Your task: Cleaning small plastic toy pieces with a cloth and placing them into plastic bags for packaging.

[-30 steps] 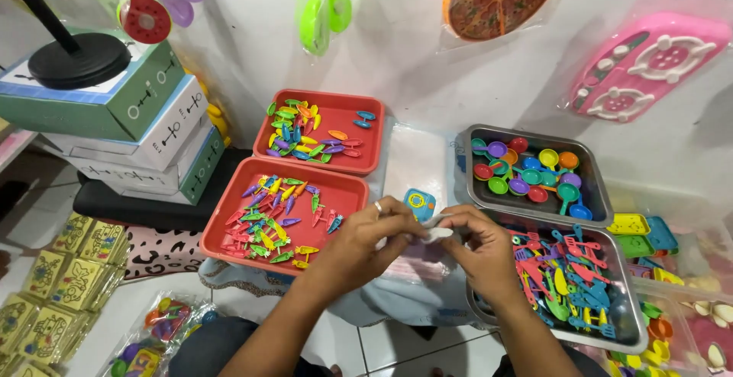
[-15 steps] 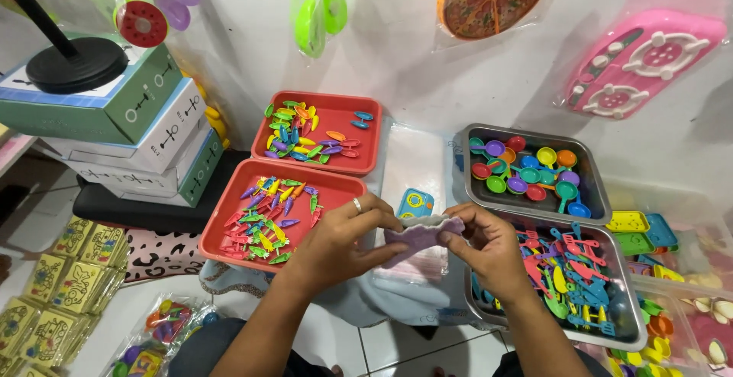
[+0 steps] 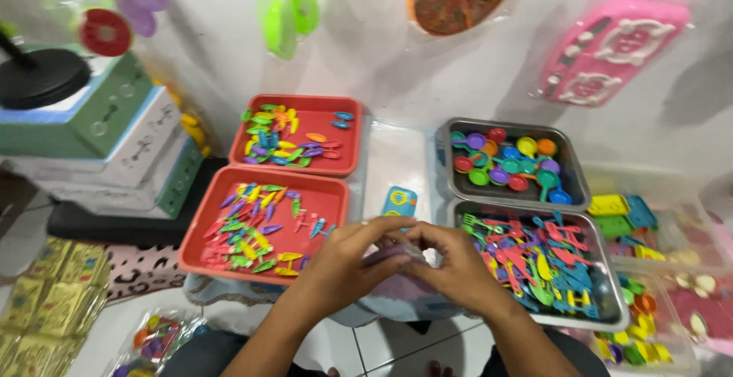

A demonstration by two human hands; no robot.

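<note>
- Hands – left hand (image 3: 353, 258) and right hand (image 3: 450, 264) – meet, both pinching a small pale purple bag (image 3: 389, 253).
- Red tray (image 3: 263, 264) of small toys lies just left.

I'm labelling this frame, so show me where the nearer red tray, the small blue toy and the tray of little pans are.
nearer red tray (image 3: 200, 261), head view, its left rim.
small blue toy (image 3: 399, 200), head view, its middle.
tray of little pans (image 3: 577, 186), head view, its right wall.

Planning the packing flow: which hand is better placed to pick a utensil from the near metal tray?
Probably the right hand: it lies right beside the near metal tray of utensils. The left hand is nearer the red tray. Both pinch a clear bag.
</note>
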